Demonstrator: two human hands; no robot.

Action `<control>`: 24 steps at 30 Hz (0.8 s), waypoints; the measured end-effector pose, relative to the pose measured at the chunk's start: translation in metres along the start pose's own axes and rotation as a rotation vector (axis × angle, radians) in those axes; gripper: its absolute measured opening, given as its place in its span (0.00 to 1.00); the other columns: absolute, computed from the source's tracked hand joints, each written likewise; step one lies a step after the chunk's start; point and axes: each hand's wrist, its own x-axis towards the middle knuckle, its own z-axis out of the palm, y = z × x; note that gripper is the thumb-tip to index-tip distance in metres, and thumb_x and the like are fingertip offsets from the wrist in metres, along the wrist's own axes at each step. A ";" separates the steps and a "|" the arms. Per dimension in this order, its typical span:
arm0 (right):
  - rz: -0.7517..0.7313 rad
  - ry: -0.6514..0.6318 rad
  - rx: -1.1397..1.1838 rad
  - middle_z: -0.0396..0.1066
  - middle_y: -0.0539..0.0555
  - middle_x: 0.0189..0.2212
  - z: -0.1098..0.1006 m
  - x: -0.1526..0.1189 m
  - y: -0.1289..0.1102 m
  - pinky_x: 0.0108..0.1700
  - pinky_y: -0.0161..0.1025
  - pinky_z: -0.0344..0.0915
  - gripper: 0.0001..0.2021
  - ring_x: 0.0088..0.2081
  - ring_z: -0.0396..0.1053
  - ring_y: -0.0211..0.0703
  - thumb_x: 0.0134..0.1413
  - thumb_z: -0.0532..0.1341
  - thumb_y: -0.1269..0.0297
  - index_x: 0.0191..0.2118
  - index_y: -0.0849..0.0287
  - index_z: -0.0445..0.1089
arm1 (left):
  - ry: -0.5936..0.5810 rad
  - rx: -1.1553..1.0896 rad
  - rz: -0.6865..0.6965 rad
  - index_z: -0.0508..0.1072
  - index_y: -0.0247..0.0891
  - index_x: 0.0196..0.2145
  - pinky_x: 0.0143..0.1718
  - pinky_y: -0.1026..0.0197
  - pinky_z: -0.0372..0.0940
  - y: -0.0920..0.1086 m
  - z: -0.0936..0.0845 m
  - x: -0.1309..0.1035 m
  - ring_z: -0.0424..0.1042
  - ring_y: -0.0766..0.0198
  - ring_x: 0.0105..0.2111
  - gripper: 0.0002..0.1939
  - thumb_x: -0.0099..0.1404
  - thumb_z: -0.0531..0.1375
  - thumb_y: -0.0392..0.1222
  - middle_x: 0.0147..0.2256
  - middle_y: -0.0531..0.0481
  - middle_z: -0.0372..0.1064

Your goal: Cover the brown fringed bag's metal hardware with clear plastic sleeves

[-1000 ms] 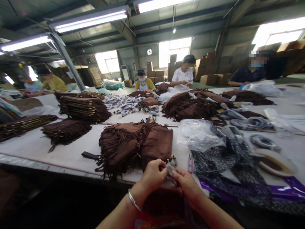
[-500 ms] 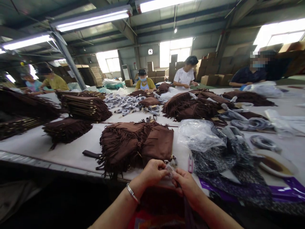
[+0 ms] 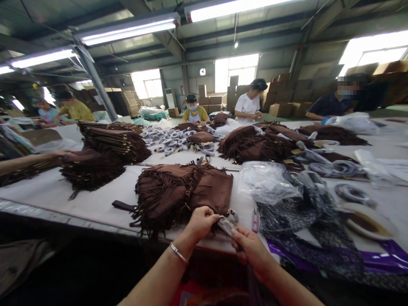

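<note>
A strap end covered in clear plastic (image 3: 226, 226) stretches between my two hands at the table's front edge. My left hand (image 3: 200, 223) pinches its far tip between thumb and fingers. The near part is gripped by my right hand (image 3: 251, 247), and a dark strap length (image 3: 253, 282) hangs below it. Just beyond my hands lies a brown bag (image 3: 213, 191) with small metal fittings at its lower right corner. Brown fringe (image 3: 162, 191) spreads beside it on the left. Pink-handled thread snips (image 3: 255, 220) rest right of my hands.
Brown fringed bags are piled at left (image 3: 108, 140) and back right (image 3: 255, 142). Wrapped straps (image 3: 174, 138) lie mid-table. Crumpled plastic (image 3: 267, 180), speckled fabric (image 3: 287, 216) and a tape roll (image 3: 369, 223) are at right. A co-worker's arm (image 3: 32, 161) reaches in from the left; others sit across.
My hands have moved slightly apart, showing more of the plastic-covered strap. At left, a co-worker's arm has come in over the smaller fringed pile, and the dark fringed bundle there is gone.
</note>
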 end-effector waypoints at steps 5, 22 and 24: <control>-0.017 0.030 0.039 0.61 0.40 0.17 0.006 -0.003 -0.002 0.13 0.27 0.44 0.24 0.10 0.49 0.24 0.43 0.66 0.41 0.30 0.57 0.60 | 0.203 0.014 0.000 0.65 0.38 0.19 0.22 0.65 0.50 -0.009 0.012 -0.018 0.55 0.69 0.20 0.21 0.57 0.59 0.58 0.17 0.57 0.56; -0.051 0.029 -0.200 0.66 0.45 0.17 0.005 -0.004 0.003 0.16 0.30 0.52 0.22 0.14 0.60 0.32 0.49 0.59 0.42 0.27 0.58 0.62 | 0.144 -0.433 -0.182 0.66 0.38 0.20 0.18 0.64 0.48 0.002 0.031 -0.023 0.52 0.70 0.16 0.25 0.51 0.61 0.65 0.15 0.58 0.54; -0.092 0.033 -0.258 0.69 0.48 0.20 -0.002 -0.006 0.000 0.21 0.31 0.58 0.22 0.19 0.65 0.35 0.50 0.59 0.42 0.29 0.59 0.66 | 0.236 -0.285 -0.043 0.71 0.37 0.22 0.25 0.64 0.56 -0.001 0.009 -0.030 0.60 0.67 0.22 0.22 0.55 0.61 0.60 0.20 0.54 0.62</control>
